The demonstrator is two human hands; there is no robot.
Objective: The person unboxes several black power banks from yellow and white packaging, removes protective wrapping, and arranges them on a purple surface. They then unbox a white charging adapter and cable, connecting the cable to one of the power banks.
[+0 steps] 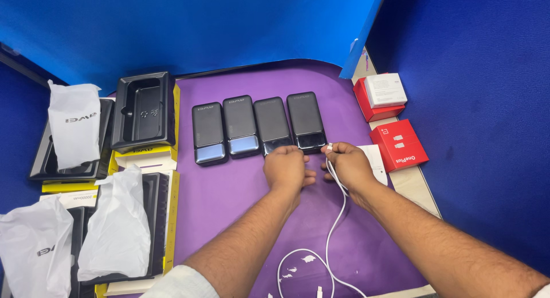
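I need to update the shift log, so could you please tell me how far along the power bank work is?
Done: four power banks lie unpacked in a row on the purple mat, with empty trays and bags at left. In hand: the right hand holds a white cable at the rightmost bank; the left hand rests beside it. Left: the other three have no cable.
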